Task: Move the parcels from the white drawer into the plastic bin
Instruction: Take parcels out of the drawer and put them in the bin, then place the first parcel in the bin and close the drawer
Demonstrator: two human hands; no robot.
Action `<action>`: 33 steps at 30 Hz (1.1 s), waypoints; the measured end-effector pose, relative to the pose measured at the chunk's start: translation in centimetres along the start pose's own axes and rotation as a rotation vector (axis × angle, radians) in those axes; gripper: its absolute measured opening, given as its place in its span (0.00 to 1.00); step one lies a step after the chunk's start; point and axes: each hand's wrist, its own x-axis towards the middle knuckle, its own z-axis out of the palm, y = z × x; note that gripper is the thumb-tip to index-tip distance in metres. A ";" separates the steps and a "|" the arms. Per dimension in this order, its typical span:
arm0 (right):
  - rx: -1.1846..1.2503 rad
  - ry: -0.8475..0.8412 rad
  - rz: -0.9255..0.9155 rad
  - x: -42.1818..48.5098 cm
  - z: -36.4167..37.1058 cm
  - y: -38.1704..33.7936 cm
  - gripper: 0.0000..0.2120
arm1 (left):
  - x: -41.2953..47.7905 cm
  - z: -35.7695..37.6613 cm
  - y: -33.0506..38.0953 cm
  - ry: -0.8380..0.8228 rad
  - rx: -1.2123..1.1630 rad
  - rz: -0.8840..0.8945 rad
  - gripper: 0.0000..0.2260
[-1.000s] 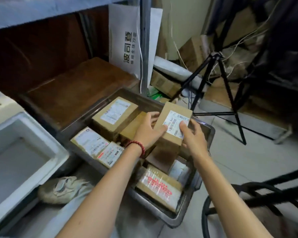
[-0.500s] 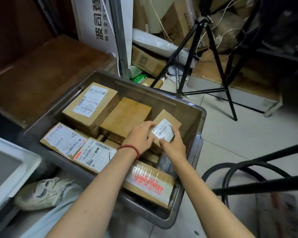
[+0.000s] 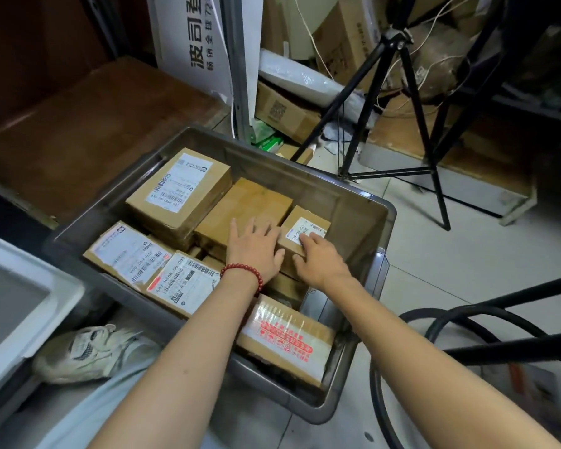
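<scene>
Both hands are down in the grey plastic bin. The left hand, a red bead bracelet on its wrist, lies flat with fingers spread on a plain brown parcel, and its thumb is against the side of the small parcel. The right hand rests on top of that small parcel, fingers fairly straight across its white label, not wrapped round it. So neither hand has a real grip: both lie loose, palms down.

The small parcel sits in the bin toward the far right wall, just beside the plain brown one. Further left a large labelled parcel lies on top of the pile. Two flatter labelled parcels lie side by side along the near left wall. A red-printed parcel fills the near corner, partly under the left forearm.

At the left edge, a corner of the white drawer shows, apart from the bin. A pale shoe lies on the floor between them. A black tripod stands beyond the bin.
</scene>
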 end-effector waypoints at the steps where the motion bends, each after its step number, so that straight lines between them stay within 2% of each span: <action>1: -0.058 0.024 -0.012 -0.3 -0.4 -0.1 0.27 | -0.2 -0.4 -0.4 0.019 -0.018 -0.022 0.22; 4: -0.187 0.099 -0.042 -1.6 -2.0 -0.6 0.27 | -1.6 -1.8 -1.5 0.081 -0.045 -0.068 0.21; 9: -0.309 0.156 -0.120 -4.1 -5.7 -2.2 0.30 | -5.5 -5.0 -4.5 0.079 -0.080 -0.150 0.22; 16: -0.313 0.386 -0.417 -9.4 -13.1 -9.5 0.34 | -12.7 -15.4 -9.9 0.259 -0.038 -0.295 0.22; 23: -0.321 0.357 -0.671 -16.4 -18.6 -21.2 0.36 | -22.6 -26.2 -13.6 0.485 0.038 -0.425 0.22; 26: -0.287 0.382 -0.787 -19.1 -20.4 -26.4 0.38 | -27.3 -30.0 -16.2 0.503 0.021 -0.522 0.21; 33: -0.196 0.306 -1.008 -22.9 -22.3 -37.2 0.40 | -38.3 -33.7 -23.1 0.494 0.026 -0.814 0.21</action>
